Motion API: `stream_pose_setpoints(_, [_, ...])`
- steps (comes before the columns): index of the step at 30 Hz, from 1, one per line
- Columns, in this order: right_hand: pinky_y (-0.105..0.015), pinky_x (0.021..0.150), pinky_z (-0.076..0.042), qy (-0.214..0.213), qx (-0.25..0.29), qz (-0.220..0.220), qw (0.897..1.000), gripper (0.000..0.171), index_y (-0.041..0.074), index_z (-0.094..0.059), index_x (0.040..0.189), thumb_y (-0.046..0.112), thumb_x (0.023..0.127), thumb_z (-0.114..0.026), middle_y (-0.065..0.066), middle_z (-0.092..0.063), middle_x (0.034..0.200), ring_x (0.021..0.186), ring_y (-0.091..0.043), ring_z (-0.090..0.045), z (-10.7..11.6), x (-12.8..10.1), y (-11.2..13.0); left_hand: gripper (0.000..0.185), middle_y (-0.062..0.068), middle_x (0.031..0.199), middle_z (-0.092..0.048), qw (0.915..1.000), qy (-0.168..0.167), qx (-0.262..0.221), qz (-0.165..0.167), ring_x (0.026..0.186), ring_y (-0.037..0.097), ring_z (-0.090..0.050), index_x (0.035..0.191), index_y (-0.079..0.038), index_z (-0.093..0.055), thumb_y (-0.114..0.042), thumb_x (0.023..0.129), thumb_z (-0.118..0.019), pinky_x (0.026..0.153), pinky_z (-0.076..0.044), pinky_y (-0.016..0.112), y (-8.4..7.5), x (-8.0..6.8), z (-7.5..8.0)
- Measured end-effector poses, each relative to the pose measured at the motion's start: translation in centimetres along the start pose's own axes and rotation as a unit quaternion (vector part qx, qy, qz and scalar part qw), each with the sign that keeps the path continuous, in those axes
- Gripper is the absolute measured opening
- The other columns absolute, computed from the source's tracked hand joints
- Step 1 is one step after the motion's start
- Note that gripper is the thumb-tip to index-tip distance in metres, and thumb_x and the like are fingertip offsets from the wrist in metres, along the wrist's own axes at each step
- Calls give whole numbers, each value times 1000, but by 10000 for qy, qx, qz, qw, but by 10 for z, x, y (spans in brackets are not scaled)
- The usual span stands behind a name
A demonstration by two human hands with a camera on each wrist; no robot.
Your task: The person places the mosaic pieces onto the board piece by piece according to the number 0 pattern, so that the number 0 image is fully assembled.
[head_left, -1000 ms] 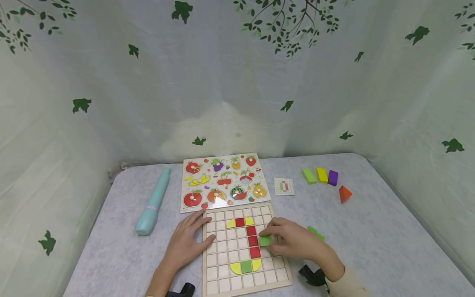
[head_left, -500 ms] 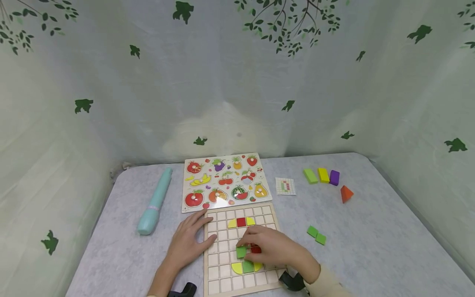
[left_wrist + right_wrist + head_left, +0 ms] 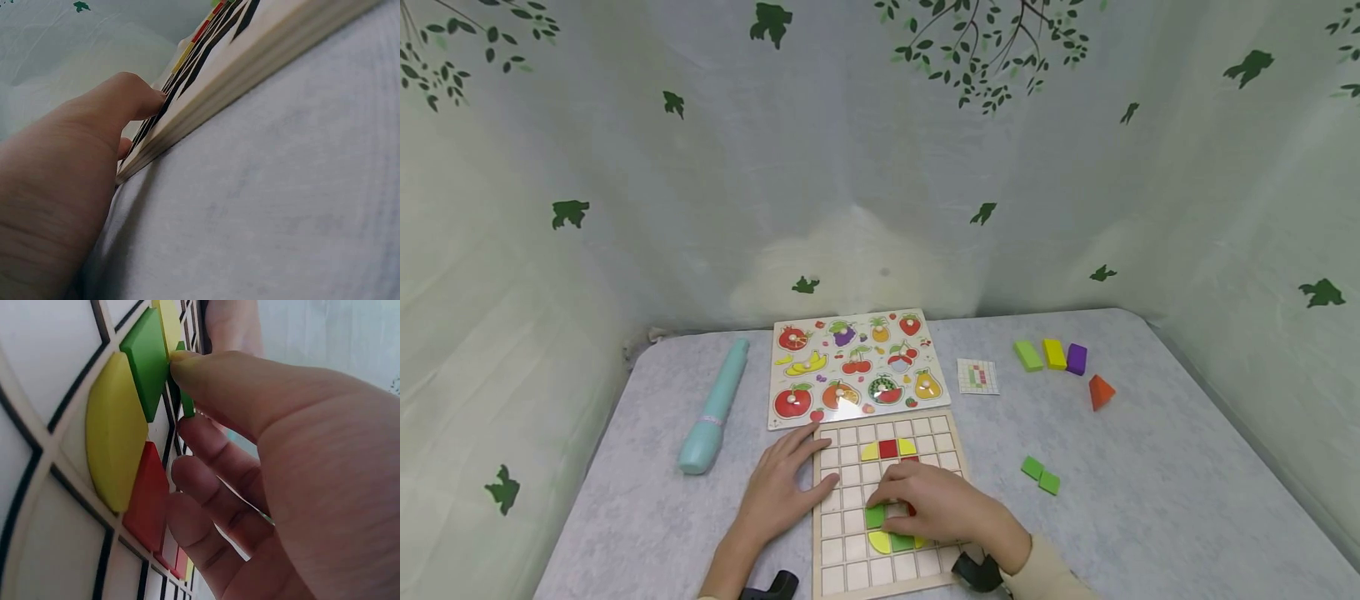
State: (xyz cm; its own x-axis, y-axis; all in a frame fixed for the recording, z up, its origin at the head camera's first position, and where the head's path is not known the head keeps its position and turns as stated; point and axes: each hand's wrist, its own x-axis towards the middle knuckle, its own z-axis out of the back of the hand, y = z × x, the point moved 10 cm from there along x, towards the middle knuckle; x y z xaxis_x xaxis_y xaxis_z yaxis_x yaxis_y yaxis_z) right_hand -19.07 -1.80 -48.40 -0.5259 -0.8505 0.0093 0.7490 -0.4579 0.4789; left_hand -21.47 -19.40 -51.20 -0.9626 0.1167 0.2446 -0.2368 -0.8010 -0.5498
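Two hands at one grid board

The right hand (image 3: 936, 508) pinches one green tile (image 3: 875, 517) on the grid board (image 3: 838, 546). The left hand (image 3: 778, 492) lies flat, holding nothing, on the board's left edge. Two green tiles (image 3: 1040, 475) lie right of it.

You're at a curtained-off play or recording booth: leaf-print curtain (image 3: 880, 167) walls around a grey table (image 3: 1150, 500), fruit puzzle (image 3: 857, 367), toy blocks (image 3: 1052, 354).

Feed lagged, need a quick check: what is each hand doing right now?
Left hand: open, resting flat on the grid board edge.
Right hand: pinching a green tile on the board.
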Motion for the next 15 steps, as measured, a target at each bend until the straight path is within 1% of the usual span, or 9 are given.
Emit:
stream_pose_setpoints(4, [-15,88,-51,-39,-7,-107,9999,24,28,-76,120,35,97,-74,16,-68,114,98,1,-58,2,-3,-3,53,6,154,-53,10000,20,55,29,142,32,-48,131,-18,-70,-41,84,-83,114,-41,61,0,0,-1])
stream_pose_setpoints(6, [-19,92,-53,-33,19,-236,9997,24,28,-75,120,35,97,-73,16,-68,115,102,0,-59,4,-7,-6,54,6,154,-53,10000,14,66,31,142,32,-47,131,-18,-70,-40,84,-84,113,-41,61,-1,0,-1])
stream_pose_setpoints(9, [-22,94,-54,-111,48,-440,9990,23,29,-75,119,33,96,-74,17,-67,115,104,-2,-58,9,-16,-15,55,6,155,-52,10000,0,28,33,143,32,-47,132,-17,-70,-40,84,-84,114,-40,61,-1,0,0])
stream_pose_setpoints(11, [-22,94,-54,-158,127,-586,9981,23,28,-75,119,32,96,-75,16,-67,114,103,-3,-58,13,-24,-22,55,7,155,-52,10000,-3,18,30,143,33,-47,132,-17,-70,-40,84,-85,114,-40,61,-1,0,0])
stream_pose_setpoints(15, [-22,87,-55,-320,347,-847,9953,25,25,-76,120,27,96,-75,14,-68,113,99,-3,-58,23,-44,-38,55,7,155,-52,10000,0,5,15,143,33,-47,132,-17,-70,-40,84,-84,114,-40,61,0,1,0])
